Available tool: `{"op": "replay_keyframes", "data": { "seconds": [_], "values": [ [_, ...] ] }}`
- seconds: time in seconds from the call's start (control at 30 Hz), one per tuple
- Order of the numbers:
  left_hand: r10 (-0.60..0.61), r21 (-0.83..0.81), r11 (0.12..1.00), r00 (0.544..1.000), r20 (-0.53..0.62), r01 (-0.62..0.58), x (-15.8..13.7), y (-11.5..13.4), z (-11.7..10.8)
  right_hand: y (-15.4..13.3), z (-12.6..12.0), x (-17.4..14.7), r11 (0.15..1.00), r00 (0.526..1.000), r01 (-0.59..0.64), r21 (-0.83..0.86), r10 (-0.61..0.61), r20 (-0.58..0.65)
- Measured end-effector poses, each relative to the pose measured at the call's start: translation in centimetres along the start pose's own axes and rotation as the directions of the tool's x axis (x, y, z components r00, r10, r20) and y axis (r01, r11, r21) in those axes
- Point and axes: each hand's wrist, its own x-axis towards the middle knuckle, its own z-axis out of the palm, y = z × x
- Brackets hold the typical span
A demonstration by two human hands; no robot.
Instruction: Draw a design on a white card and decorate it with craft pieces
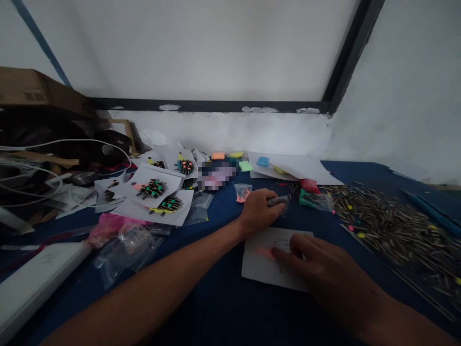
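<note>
A white sheet of paper lies on the blue table, with a pink patch and rows of small dark marks on it. My right hand is over its right part, the fingers bent and closed, a fingertip at the edge of the pink patch. Whatever those fingers hold is hidden. Just beyond the paper, my left hand is closed around a small grey tube-like thing with a dark end. Left of that hand sits a small clear bag with pink bits.
Many striped seeds are heaped at the right. Papers bearing seed-covered figures lie at the left, near plastic bags and a white box. Coloured blocks and a white sheet line the wall.
</note>
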Motion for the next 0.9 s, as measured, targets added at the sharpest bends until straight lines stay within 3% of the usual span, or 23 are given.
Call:
{"op": "replay_keyframes", "data": {
  "seconds": [0.63, 0.9],
  "values": [
    [0.009, 0.023, 1.000, 1.000, -0.007, -0.009, 0.02, 0.11, -0.02, 0.10, -0.18, -0.01, 1.000, 1.000, 0.005, 0.011, -0.005, 0.012],
    [0.015, 0.035, 0.999, 1.000, -0.004, -0.015, 0.00, 0.21, -0.12, 0.56, 0.70, -0.47, 0.973, 0.980, -0.186, 0.136, 0.194, -0.041]
  ]
}}
